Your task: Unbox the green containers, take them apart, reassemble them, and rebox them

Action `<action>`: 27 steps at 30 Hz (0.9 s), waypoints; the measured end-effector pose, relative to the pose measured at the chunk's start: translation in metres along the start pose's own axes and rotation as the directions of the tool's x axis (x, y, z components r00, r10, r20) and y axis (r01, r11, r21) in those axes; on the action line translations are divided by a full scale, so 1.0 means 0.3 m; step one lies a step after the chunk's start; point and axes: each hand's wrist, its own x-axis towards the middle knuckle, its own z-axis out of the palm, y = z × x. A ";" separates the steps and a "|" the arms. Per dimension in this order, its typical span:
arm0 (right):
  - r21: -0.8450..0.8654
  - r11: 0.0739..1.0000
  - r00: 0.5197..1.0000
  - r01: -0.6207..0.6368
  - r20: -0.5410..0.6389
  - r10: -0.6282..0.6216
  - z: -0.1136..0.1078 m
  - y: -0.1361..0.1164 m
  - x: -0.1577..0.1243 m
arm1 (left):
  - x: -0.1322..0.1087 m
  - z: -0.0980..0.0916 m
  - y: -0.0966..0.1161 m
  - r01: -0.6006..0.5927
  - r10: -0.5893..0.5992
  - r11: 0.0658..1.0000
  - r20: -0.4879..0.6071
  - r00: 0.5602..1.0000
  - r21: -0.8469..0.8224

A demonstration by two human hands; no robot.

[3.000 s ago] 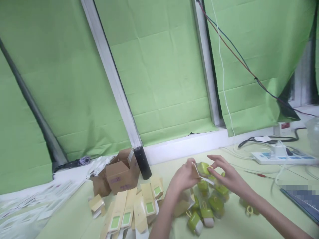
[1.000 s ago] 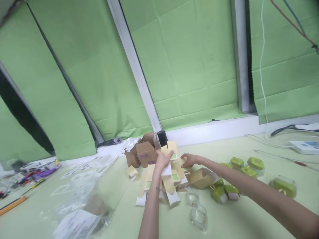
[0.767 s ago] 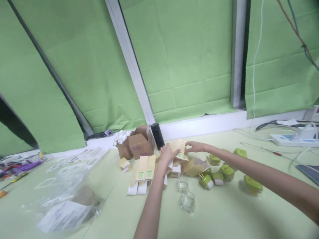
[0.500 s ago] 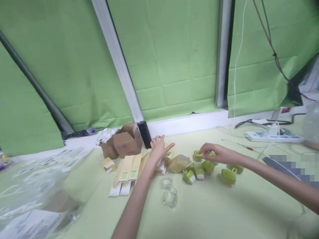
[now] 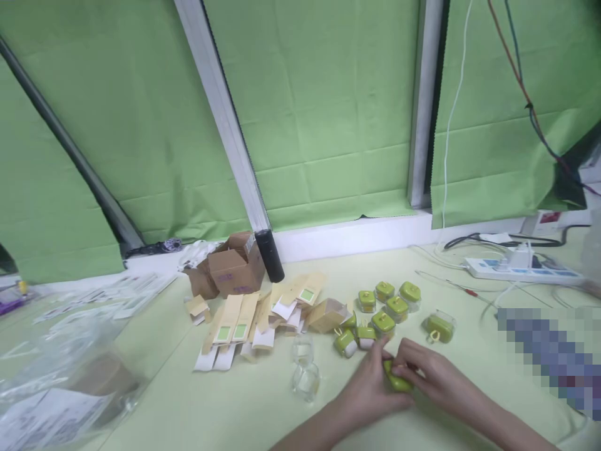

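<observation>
Both my hands meet low on the table around one small green case point(image 5: 397, 381). My left hand point(image 5: 369, 389) curls round its left side and my right hand point(image 5: 429, 376) pinches its right side. Just beyond them sit several more green cases point(image 5: 385, 307), some upright with clear bases, one point(image 5: 440, 327) apart to the right. Two clear plastic shells point(image 5: 304, 369) lie left of my left hand. A spread of flat kraft card sleeves point(image 5: 244, 319) with green windows lies further left, with one folded kraft box point(image 5: 327, 315) beside the cases.
Small brown cartons point(image 5: 230, 273) and a black cylinder point(image 5: 272, 255) stand at the back by the green-covered wall. A clear bag with papers point(image 5: 70, 382) lies at the left. A white power strip point(image 5: 521, 270) with cables and a red-handled tool point(image 5: 462, 290) are at the right.
Both hands drew back from the far pile of sleeves and cases toward me. They now close together on one green case near the table's front.
</observation>
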 end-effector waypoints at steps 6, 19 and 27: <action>0.101 0.994 0.984 -0.036 -0.170 0.053 0.004 -0.036 0.001 | -0.051 -0.020 -0.070 -0.012 0.015 0.999 -0.090 0.996 0.036; -0.140 0.990 0.961 -0.029 -0.275 -0.011 -0.051 0.126 0.190 | 0.221 -0.103 0.099 0.072 0.006 0.895 -0.175 0.985 0.440; -0.038 0.990 0.890 -0.136 -0.443 0.106 -0.101 0.152 -0.006 | 0.270 -0.098 0.053 -0.002 0.008 0.899 -0.012 1.000 0.437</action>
